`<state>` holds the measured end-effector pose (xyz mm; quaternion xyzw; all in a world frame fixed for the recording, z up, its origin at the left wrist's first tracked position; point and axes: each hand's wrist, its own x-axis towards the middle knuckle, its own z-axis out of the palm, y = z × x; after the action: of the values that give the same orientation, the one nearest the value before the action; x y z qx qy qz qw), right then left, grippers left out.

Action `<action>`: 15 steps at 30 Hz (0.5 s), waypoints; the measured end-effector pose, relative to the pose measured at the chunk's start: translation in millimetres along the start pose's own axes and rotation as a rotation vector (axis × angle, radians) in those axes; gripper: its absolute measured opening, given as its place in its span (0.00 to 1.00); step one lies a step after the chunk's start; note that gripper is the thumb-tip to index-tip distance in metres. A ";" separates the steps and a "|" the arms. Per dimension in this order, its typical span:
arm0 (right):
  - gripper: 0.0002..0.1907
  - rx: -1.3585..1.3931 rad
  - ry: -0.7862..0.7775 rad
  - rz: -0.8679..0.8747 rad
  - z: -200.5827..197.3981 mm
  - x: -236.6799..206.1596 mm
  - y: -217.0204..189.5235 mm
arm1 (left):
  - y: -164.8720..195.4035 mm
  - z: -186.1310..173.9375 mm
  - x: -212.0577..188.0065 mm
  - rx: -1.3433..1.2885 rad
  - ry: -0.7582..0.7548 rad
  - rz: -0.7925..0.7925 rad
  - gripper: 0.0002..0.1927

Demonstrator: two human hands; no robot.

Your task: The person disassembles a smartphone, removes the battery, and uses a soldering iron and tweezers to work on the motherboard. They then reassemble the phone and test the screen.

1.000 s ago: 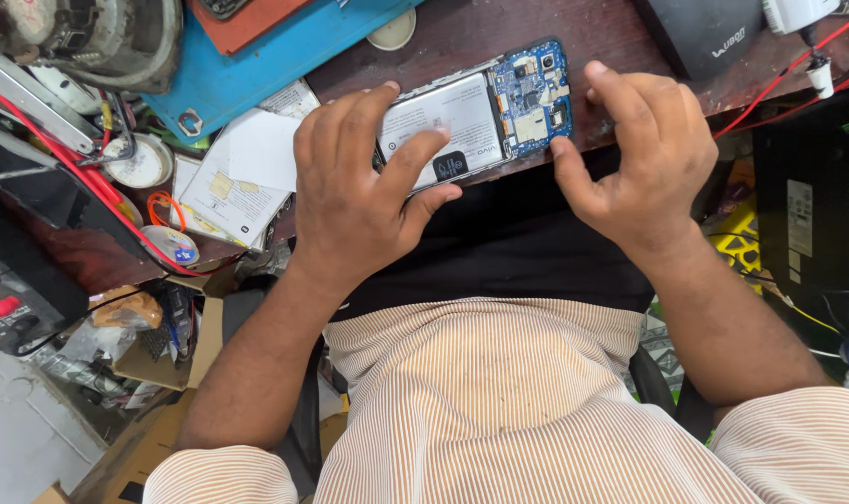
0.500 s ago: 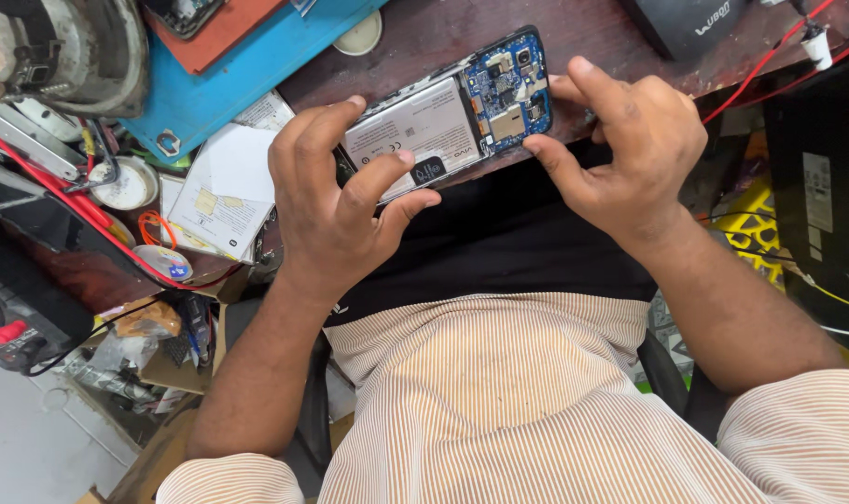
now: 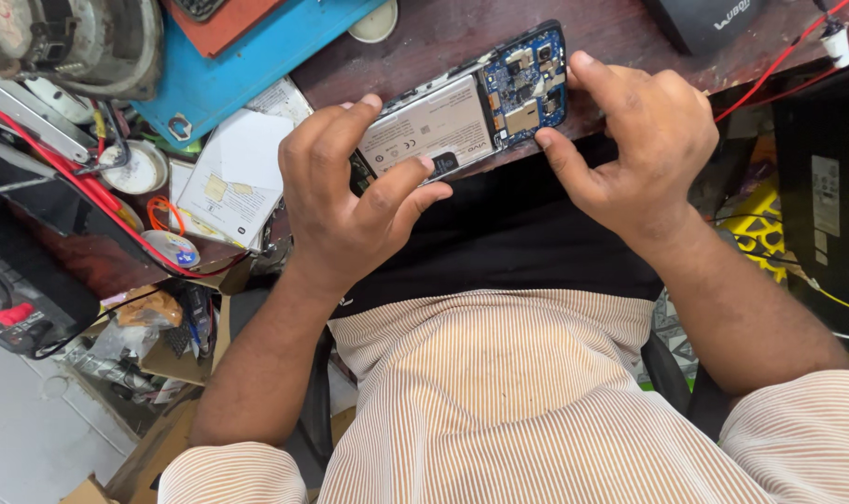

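- Opened phone point(image 3: 466, 117) lies at the bench's point(image 3: 620, 28) near edge, battery and blue board showing.
- Left hand point(image 3: 345, 201) fingers grip its left end.
- Right hand point(image 3: 644, 145) fingers pinch the board end.

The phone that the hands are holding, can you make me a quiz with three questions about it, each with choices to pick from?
1. Where is the opened phone?
A. on the brown bench edge, between both hands
B. on the person's lap
C. on the blue mat

2. What colour is its circuit board?
A. red
B. blue
C. yellow

3. How is its back?
A. cover on
B. wrapped in paper
C. cover off, insides showing

Answers: 1 A, the left hand and right hand grip its two ends at the bench edge. 2 B, the board by the right hand is blue. 3 C, the grey battery and board lie bare.
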<state>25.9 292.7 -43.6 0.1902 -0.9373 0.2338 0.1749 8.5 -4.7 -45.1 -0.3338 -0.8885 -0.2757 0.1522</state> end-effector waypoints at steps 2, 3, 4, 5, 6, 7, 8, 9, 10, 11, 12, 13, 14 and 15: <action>0.29 0.007 0.007 -0.003 0.2 -0.4 -0.2 | 0.5 0.3 -0.7 -0.002 -0.001 -0.007 0.22; 0.29 0.011 0.008 -0.003 0.2 -0.7 -0.5 | 0.9 0.3 -0.9 -0.005 -0.001 -0.008 0.22; 0.29 0.014 0.008 -0.003 0.5 -0.6 -0.4 | 0.7 0.7 -0.5 -0.007 0.001 -0.009 0.22; 0.29 0.017 0.009 -0.003 0.5 -0.4 -0.5 | 0.7 0.8 -0.1 -0.008 0.002 -0.010 0.22; 0.29 0.013 0.005 -0.001 0.5 -0.5 -0.4 | 0.7 0.7 0.0 -0.008 0.000 -0.009 0.22; 0.29 0.010 0.001 0.001 0.2 -0.3 -0.7 | 0.8 -0.1 0.1 -0.008 -0.003 -0.010 0.22; 0.28 0.009 0.001 0.001 0.3 -0.3 -0.7 | 0.8 -0.2 0.1 -0.008 -0.006 -0.009 0.22; 0.28 0.008 0.001 0.001 0.2 0.2 -0.9 | 0.5 -0.7 0.4 -0.006 -0.006 -0.008 0.22; 0.28 0.011 0.003 0.000 0.3 0.2 -1.0 | 0.6 -0.7 0.4 -0.004 -0.007 -0.009 0.22; 0.28 0.013 0.004 -0.002 0.4 0.6 -1.2 | 0.6 -0.9 0.4 -0.003 -0.008 -0.009 0.22; 0.28 0.013 0.006 0.000 0.5 0.7 -1.4 | 0.6 -1.0 0.2 -0.003 -0.008 -0.010 0.22; 0.28 0.012 0.009 0.002 0.6 1.1 -1.4 | 0.4 -1.0 0.6 -0.003 -0.008 -0.009 0.22; 0.28 0.013 0.009 0.002 0.7 1.2 -1.4 | 0.3 -1.1 0.5 -0.004 -0.008 -0.010 0.22; 0.28 0.015 0.008 0.003 0.8 1.4 -1.4 | 0.4 -0.8 0.7 0.001 -0.008 -0.012 0.22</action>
<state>25.1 290.8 -43.2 0.1892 -0.9351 0.2419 0.1770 8.3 -4.6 -44.0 -0.3297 -0.8910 -0.2750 0.1473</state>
